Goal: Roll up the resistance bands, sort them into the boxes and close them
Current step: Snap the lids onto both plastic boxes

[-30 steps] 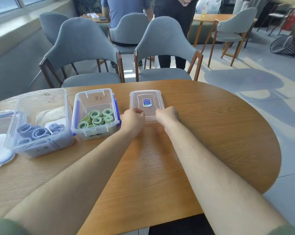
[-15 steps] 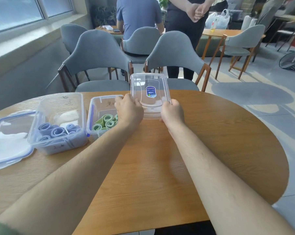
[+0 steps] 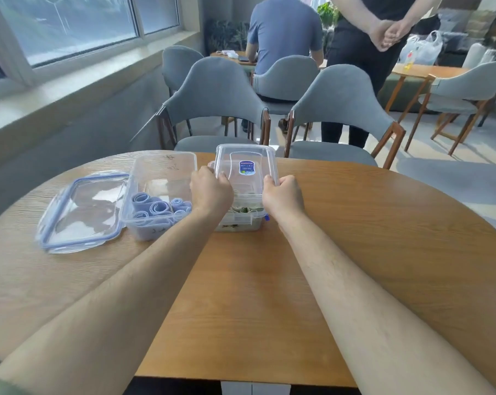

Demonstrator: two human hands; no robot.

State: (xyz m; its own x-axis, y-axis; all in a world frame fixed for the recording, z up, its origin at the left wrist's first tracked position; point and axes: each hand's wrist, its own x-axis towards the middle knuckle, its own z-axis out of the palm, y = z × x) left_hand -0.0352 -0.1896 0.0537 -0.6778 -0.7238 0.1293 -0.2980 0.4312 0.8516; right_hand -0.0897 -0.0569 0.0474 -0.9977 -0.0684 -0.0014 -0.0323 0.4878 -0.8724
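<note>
**Both hands hold the clear lid over the small box**

The left hand and the right hand each grip a near corner of the small clear lid, fingers curled around its rim. The lid (it bears a blue sticker) tilts up, its far end higher, over the small box. That box sits toward the far edge of the table, near the middle, with rolled green bands only partly visible inside it. Just beside it on the left stands the larger box, open, with rolled blue bands in its near end. The large blue-rimmed lid lies flat next to that box, toward the table's left edge. Two grey chairs stand at the far edge.
</note>
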